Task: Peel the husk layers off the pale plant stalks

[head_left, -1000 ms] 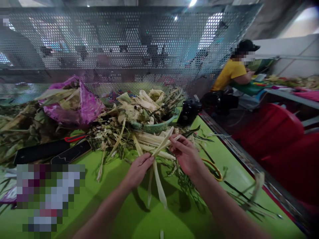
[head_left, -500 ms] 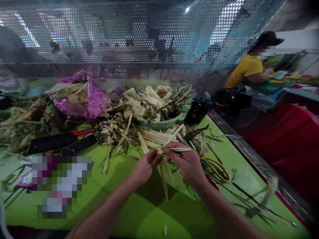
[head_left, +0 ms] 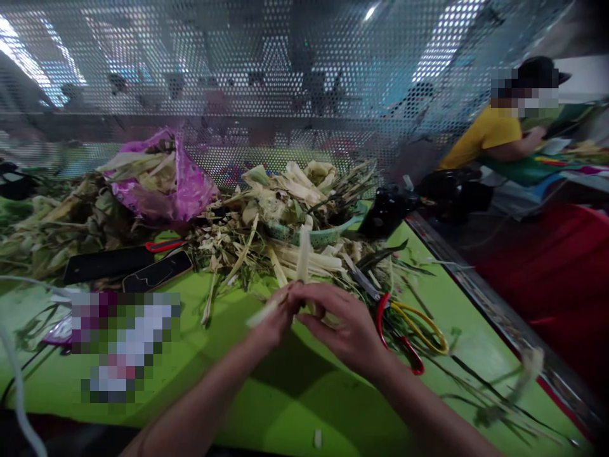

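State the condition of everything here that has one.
Left hand: closed on pale strips
Right hand: fingers bent, against the left hand
Purple bag: open, stuffed with dried leaves
Green basket: heaped full
Scissors: lying down, blades pointing away
Co-worker: leaning forward

Right in the middle now, and the right hand [head_left: 340, 320] screens the fingertips of the left hand [head_left: 275, 322], so where the pale strip [head_left: 303, 254] passes through the grip, nobody can say! Both forearms [head_left: 423, 406] run off the bottom edge. Up ahead, the green bowl [head_left: 328, 237] is largely buried under dried leaves [head_left: 285, 190], its inside out of sight. Over on the left, pixel blocks mask something on the desk [head_left: 200, 336], and a white cable [head_left: 21, 393] leaves the frame. Behind the perforated screen [head_left: 214, 57], just blurred shapes! Far right, the red chair [head_left: 556, 273] is cut by the edge.
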`<state>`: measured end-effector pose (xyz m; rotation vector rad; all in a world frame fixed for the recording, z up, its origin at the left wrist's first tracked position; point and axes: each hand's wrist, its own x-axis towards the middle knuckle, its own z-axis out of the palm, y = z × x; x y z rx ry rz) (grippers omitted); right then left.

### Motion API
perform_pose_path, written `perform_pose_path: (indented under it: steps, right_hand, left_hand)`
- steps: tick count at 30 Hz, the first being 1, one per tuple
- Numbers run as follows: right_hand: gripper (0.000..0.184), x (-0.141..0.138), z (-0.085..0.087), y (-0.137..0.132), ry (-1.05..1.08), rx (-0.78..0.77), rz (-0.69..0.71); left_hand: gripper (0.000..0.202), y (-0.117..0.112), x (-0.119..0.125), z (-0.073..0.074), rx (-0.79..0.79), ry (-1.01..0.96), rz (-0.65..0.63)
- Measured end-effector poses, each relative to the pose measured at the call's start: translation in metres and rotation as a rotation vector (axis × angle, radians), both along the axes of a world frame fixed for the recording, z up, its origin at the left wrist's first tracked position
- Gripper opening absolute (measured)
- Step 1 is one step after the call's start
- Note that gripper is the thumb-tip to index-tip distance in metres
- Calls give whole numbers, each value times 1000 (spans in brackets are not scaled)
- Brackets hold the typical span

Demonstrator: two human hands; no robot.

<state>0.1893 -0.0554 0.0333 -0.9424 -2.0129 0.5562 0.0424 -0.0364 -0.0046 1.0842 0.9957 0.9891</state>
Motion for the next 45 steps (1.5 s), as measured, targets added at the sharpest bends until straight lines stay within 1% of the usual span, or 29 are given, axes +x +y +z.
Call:
perform_pose_path:
  steps: [3, 4, 5, 8, 10, 12, 15, 17, 20, 23, 25, 27, 30, 32, 35, 37, 39, 43, 45]
  right_hand:
    - [26, 8, 0, 7, -20, -13, -180]
    - [25, 10, -1, 10, -32, -44, -209]
    - [23, 12, -3, 13, -28, -94, -212]
    - [18, 16, -10, 20, 69, -287, -157]
    - [15, 17, -11, 22, 123, -362, -134]
    - [13, 18, -11, 23, 148, -365, -147]
    - [12, 22, -10, 25, 192, -308, -201]
    - [11, 24, -11, 27, 213, -270, -231]
    - [11, 25, -14, 30, 203, -263, -240]
    - [10, 22, -19, 33, 185, -334, -177]
    - [9, 19, -22, 33, 190, -384, -121]
    - [9, 18, -24, 33, 224, -417, -92]
    - [12, 21, -25, 32, 327, -443, -121]
    - [15, 24, -23, 31, 379, -439, -155]
    - [14, 24, -16, 25, 373, -354, -189]
    - [10, 19, -12, 18, 313, -236, -182]
    - [7, 12, -11, 11, 182, -67, -132]
    - [17, -2, -18, 3, -185, 342, 16]
    - [19, -6, -23, 3, -322, 458, 37]
  left_hand:
    - [44, 0, -3, 4, 23, 66, 36]
    - [45, 0, -3, 3, 17, 54, 42]
    - [44, 1, -3, 1, 5, 31, 48]
    - [43, 4, -3, -4, -42, -12, 52]
    - [43, 6, -3, -4, -39, -3, 46]
    - [43, 6, -4, -1, -20, 19, 28]
    - [42, 5, -7, 5, -33, 63, -14]
    - [42, 4, -8, 7, -33, 87, -68]
    - [45, 2, -11, 5, 2, 84, -177]
    - [42, 2, -11, 0, 8, 6, -214]
    - [38, 3, -11, -2, -20, -78, -187]
    - [35, 5, -10, -2, -50, -136, -133]
    - [35, 8, -10, 1, -56, -140, -54]
    - [36, 9, -9, 0, -46, -103, -33]
    - [37, 10, -9, -4, 14, -9, -17]
    - [37, 9, -8, -6, 53, 25, 5]
    - [37, 8, -7, -6, 48, -9, 40]
    - [37, 7, -4, -5, -37, -146, 133]
    - [38, 7, -2, -6, -77, -178, 168]
